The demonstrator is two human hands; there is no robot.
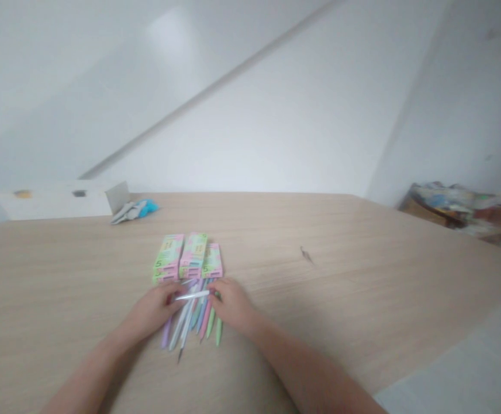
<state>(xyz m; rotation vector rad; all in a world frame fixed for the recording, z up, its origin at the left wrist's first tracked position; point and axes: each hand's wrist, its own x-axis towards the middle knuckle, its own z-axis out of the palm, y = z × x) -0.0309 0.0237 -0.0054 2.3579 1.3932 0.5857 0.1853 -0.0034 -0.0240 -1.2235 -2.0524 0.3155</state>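
Between my two hands a white pen (pixel 193 295) lies nearly level, one end in the fingers of my left hand (pixel 164 302) and the other in those of my right hand (pixel 228 299). Both hands are closed on it, just above a loose spread of pastel pens (pixel 199 316) in purple, white, blue, pink and green. One pen in the spread shows a dark pointed tip towards me. Right behind the hands, small pink-and-green boxes (pixel 168 253) marked with a 5 lie side by side, some stacked. The picture is blurred, so finer detail on the pens is lost.
A long white open box (pixel 61 204) stands at the back left of the wooden table (pixel 268 241). Beside it lies a crumpled grey and blue cloth-like item (pixel 135 211). A small dark object (pixel 305 254) rests right of the boxes. A cardboard box with assorted things (pixel 431 213) is at far right.
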